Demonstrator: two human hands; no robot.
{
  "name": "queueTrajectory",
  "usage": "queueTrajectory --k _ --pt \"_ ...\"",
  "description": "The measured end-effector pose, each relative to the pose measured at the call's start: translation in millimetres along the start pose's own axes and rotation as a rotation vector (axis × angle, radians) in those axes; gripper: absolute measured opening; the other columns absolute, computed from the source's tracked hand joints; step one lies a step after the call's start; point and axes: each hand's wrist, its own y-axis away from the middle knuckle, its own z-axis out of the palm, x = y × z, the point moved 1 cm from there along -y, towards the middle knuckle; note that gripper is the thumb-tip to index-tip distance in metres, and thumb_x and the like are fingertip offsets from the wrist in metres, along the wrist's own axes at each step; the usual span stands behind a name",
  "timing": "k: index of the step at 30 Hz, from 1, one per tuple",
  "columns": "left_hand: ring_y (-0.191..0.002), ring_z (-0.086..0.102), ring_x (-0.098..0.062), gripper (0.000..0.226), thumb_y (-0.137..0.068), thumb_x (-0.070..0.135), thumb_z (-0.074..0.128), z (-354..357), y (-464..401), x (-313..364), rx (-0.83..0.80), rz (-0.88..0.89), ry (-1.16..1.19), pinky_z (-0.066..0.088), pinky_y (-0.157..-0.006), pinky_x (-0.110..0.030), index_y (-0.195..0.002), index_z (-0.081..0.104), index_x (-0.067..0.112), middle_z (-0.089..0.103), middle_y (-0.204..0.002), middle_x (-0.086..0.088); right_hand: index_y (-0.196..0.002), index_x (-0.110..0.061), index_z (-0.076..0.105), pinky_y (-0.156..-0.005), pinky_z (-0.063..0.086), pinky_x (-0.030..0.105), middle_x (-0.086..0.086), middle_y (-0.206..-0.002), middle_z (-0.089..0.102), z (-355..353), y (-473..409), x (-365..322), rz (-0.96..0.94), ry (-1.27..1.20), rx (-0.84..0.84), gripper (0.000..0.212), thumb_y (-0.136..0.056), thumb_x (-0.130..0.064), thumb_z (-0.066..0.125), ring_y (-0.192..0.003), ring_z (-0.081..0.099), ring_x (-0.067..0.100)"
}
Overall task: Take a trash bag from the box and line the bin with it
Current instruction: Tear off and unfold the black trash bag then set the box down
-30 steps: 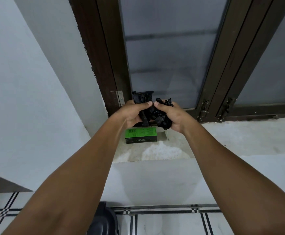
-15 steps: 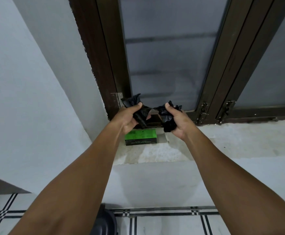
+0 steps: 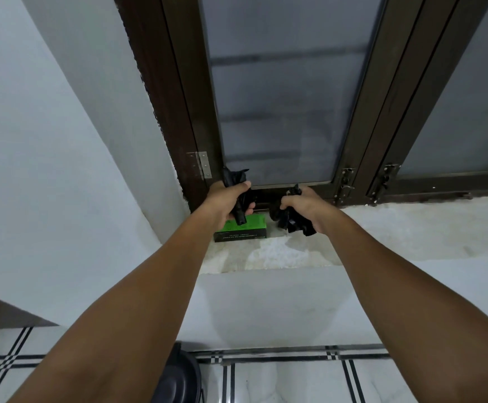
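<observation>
Gripping black trash bag (image 3: 290,221) plastic in both fists above the windowsill (image 3: 396,228), I hold my left hand (image 3: 231,200) closed on one bunched end and my right hand (image 3: 302,206) closed on the other, hands apart. Whether the plastic joins between them I cannot tell. Green box (image 3: 241,229) rests on the sill just beneath my left hand. Black bin (image 3: 176,379) stands on the tiled floor (image 3: 295,382) below, partly hidden by my left forearm.
</observation>
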Motion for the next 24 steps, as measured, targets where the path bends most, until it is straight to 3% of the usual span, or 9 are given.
queueTrajectory --k 3,5,9,13,16,19,21,24 --pt "-0.066 0.071 -0.025 0.037 -0.094 0.028 0.073 8.0 3.0 -5.6 -0.027 -0.046 0.037 0.061 -0.065 -0.036 -0.119 0.060 0.005 0.071 -0.103 -0.018 -0.117 -0.009 0.051 -0.065 0.060 0.042 0.020 -0.103 0.065 -3.0 2.1 5.6 0.027 0.202 0.032 0.043 -0.078 -0.011 0.068 -0.082 0.068 0.034" --pt "-0.067 0.070 -0.026 0.039 -0.098 0.032 0.063 10.1 7.7 -7.4 -0.076 -0.100 0.075 0.060 -0.064 -0.037 -0.124 0.056 0.004 0.068 -0.103 -0.018 -0.116 -0.009 0.052 -0.069 0.063 0.044 0.018 -0.105 0.064 -5.9 0.5 11.0 0.019 0.230 0.051 0.041 -0.081 -0.011 0.074 -0.092 0.069 0.035" --pt "-0.082 0.069 -0.032 0.035 -0.103 0.029 0.042 11.2 13.7 -9.3 -0.132 -0.190 0.151 0.062 -0.070 -0.042 -0.124 0.054 0.003 0.066 -0.109 -0.022 -0.111 -0.013 0.061 -0.076 0.055 0.035 0.014 -0.114 0.068 -10.8 -8.1 25.1 -0.069 0.327 0.108 0.038 -0.081 -0.016 0.084 -0.096 0.064 0.028" --pt "-0.107 0.071 -0.035 0.026 -0.104 0.022 0.057 14.8 6.8 -14.9 -0.092 -0.082 0.144 0.060 -0.089 -0.053 -0.125 0.059 0.007 0.069 -0.123 -0.021 -0.131 -0.021 0.057 -0.099 0.047 0.041 0.010 -0.134 0.055 -9.8 -10.9 29.3 -0.172 0.563 0.236 0.063 -0.077 -0.035 0.087 -0.122 0.051 0.031" --pt "-0.106 0.071 -0.021 0.021 -0.098 0.024 0.068 15.0 4.2 -18.4 -0.048 -0.006 0.030 0.054 -0.103 -0.044 -0.115 0.069 0.013 0.075 -0.115 -0.008 -0.132 -0.021 0.060 -0.108 0.041 0.045 0.010 -0.134 0.054 -4.0 -5.2 21.6 -0.307 0.652 0.375 0.057 -0.082 -0.039 0.081 -0.130 0.043 0.033" --pt "-0.108 0.069 -0.019 0.026 -0.095 0.024 0.072 14.6 5.0 -20.7 -0.044 -0.002 0.048 0.058 -0.085 -0.031 -0.119 0.068 0.014 0.075 -0.117 -0.007 -0.112 -0.018 0.072 -0.107 0.042 0.040 0.007 -0.121 0.062 4.1 -1.0 16.4 -0.594 0.608 0.493 0.027 -0.086 -0.027 0.074 -0.123 0.049 0.030" --pt "-0.102 0.069 -0.022 0.028 -0.093 0.024 0.075 14.0 6.0 -22.4 -0.038 0.002 0.087 0.058 -0.071 -0.026 -0.118 0.068 0.013 0.074 -0.118 -0.010 -0.097 -0.016 0.075 -0.097 0.041 0.028 0.003 -0.110 0.064 9.6 0.6 15.2 -0.746 0.535 0.516 0.012 -0.088 -0.020 0.070 -0.115 0.053 0.024" --pt "-0.094 0.070 -0.021 0.028 -0.090 0.021 0.078 10.8 8.5 -22.4 -0.040 0.005 0.151 0.059 -0.069 -0.024 -0.114 0.067 0.013 0.074 -0.116 -0.013 -0.092 -0.015 0.072 -0.084 0.044 0.020 -0.002 -0.103 0.061 20.2 4.6 9.8 -0.748 0.277 0.462 0.011 -0.092 -0.025 0.068 -0.098 0.060 0.013"
